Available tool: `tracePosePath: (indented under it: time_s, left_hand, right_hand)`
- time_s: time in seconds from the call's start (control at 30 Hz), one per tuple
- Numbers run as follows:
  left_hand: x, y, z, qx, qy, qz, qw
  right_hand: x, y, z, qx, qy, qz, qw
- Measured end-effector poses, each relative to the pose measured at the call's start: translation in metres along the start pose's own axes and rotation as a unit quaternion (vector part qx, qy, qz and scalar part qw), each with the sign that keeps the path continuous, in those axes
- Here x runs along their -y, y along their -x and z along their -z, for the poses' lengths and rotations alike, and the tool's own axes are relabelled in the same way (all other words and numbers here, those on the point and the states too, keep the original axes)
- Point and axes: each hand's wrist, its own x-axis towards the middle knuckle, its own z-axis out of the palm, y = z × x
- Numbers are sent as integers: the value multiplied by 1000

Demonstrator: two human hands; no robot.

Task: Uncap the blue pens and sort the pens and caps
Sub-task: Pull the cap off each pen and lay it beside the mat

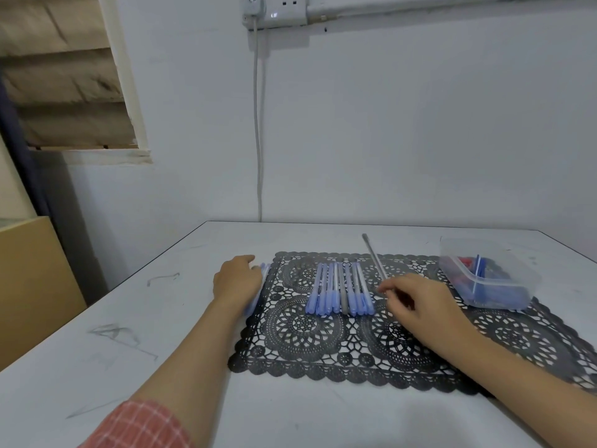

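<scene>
Several capped blue pens (339,291) lie side by side in a row on a black lace mat (323,344), with one grey pen among them. My right hand (423,305) pinches the near end of a grey pen (374,257) that slants away toward the back of the table. My left hand (237,281) lies at the mat's left edge, on a small bunch of blue pens (263,279) that it partly hides. How its fingers sit on them is hidden.
A clear plastic box (494,279) with blue and red items stands on the mat's right end. The mat lies on a white table (161,318) against a white wall. A brown cabinet (35,286) stands left of the table.
</scene>
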Motion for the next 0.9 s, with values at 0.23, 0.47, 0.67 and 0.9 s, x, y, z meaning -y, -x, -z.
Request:
tracePosePath:
  time_s: [0.23,0.47,0.67,0.9]
  left_hand:
    - [-64,52,2,84,198,-167,962]
    - [-85,83,-8,151,348,-210,901]
    - [-92,87,-5,108,433,-144,884]
    - [-94,86,-1,77,470,-112,872]
  right_hand:
    - [4,5,-4,0,-25,140,990]
    - [5,6,-5,21,-20,168,985]
    - [7,7,-5,26,-8,231,973]
    - [7,6,3,-69,5,269,961]
